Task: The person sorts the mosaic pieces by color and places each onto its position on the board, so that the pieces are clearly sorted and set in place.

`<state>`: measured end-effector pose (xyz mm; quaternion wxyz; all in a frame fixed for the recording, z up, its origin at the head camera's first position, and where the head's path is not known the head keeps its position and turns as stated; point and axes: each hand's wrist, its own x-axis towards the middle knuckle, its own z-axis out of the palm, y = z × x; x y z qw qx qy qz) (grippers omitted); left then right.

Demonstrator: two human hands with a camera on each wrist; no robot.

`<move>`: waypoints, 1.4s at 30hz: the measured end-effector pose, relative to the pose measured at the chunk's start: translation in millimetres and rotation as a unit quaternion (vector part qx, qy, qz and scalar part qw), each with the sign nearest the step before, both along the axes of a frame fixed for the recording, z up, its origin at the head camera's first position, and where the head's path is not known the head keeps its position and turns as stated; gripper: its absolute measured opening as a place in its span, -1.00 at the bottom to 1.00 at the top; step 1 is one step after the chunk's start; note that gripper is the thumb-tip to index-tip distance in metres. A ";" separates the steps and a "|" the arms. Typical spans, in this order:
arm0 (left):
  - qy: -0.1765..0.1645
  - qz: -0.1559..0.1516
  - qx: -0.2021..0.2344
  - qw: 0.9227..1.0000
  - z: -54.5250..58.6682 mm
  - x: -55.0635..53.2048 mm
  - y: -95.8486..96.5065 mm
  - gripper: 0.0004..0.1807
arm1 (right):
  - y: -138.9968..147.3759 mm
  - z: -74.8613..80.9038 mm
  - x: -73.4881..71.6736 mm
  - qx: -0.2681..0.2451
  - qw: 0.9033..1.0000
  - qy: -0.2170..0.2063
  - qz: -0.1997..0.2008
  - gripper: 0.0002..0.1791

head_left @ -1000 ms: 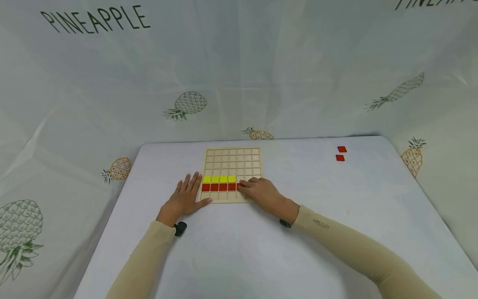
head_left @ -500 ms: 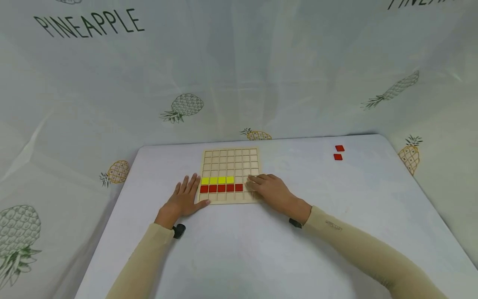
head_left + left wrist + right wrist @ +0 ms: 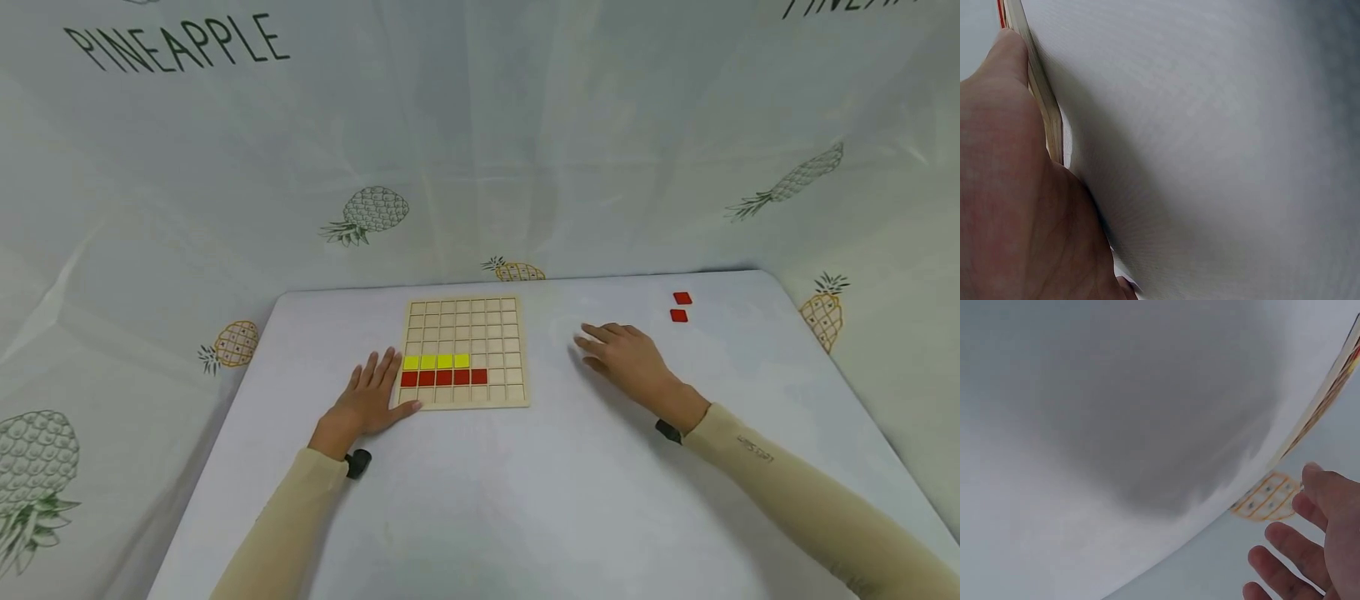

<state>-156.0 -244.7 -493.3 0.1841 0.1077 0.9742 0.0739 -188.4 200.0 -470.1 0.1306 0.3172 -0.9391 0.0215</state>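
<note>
A light wooden grid board lies on the table. Several yellow square tiles fill part of one row, and in the row nearer the person sit several red square tiles. My left hand rests flat with fingers spread at the board's left edge, its thumb along the near left corner; in the left wrist view the thumb lies against the board's side. Over the table right of the board, my right hand hovers with loosely bent fingers and nothing between them, its shadow below.
Two loose red tiles lie at the back right of the white table, beyond my right hand. Behind the table hangs a pale curtain printed with pineapples.
My right hand has left the board and moved right, uncovering a fifth red tile in its row and the cells to its right. The left hand stays in place.
</note>
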 end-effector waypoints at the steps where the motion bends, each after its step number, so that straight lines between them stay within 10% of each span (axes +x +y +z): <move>1: -0.001 0.000 -0.001 1.000 0.0 0.0 0.0 0.12 | 6.5 0.1 -1.5 0.001 1.000 0.001 -0.003 -0.49; 42: 0.011 -0.007 0.019 1.000 -9.1 -0.8 -6.6 0.15 | 138.1 -11.3 -43.8 0.000 0.992 -0.037 -0.119 -0.58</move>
